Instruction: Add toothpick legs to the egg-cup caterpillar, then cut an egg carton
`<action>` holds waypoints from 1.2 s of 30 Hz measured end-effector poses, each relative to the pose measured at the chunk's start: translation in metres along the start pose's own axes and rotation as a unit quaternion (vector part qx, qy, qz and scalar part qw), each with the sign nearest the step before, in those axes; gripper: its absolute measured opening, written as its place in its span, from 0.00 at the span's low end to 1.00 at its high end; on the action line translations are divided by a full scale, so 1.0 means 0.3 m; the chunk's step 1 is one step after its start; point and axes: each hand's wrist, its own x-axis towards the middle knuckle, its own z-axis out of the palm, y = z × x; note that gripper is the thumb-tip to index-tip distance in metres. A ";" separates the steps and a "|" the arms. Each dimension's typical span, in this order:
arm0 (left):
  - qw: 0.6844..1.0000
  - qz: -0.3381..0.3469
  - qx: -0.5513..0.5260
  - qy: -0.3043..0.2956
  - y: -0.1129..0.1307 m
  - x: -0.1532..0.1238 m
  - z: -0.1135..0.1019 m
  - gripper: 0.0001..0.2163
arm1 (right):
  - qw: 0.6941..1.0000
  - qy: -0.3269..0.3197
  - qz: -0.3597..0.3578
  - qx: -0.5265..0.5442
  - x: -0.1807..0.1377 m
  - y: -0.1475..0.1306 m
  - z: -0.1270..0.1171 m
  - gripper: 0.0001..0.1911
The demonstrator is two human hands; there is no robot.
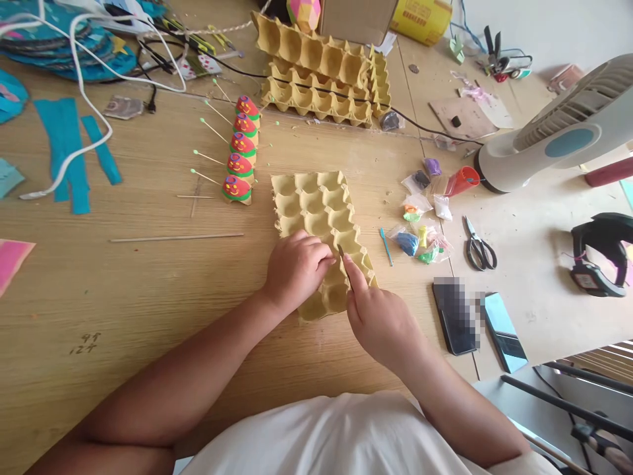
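White shirt (306, 432) fills the near side; the right hand's (378, 318) grip is clamped on a slim blade (340, 250) at the pulp egg tray (316, 198), where the left hand (297, 269) rests, grip unclear.

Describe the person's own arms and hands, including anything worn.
The left hand and right hand are bare, with no gloves, rings or watches visible. Both forearms are uncovered, showing no clear markings or cables. A plain whitish top is worn.

Pale yellow egg tray (324, 221), tan table (148, 284)
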 end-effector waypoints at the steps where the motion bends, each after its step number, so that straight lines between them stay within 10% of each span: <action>1: 1.000 0.000 -0.001 0.000 0.000 0.000 0.001 0.09 | 1.000 -0.003 -0.003 0.007 -0.003 0.002 0.002 0.34; 36: 1.000 0.000 -0.007 -0.016 0.004 0.002 -0.003 0.09 | 1.000 -0.003 0.001 0.005 0.000 -0.003 -0.015 0.33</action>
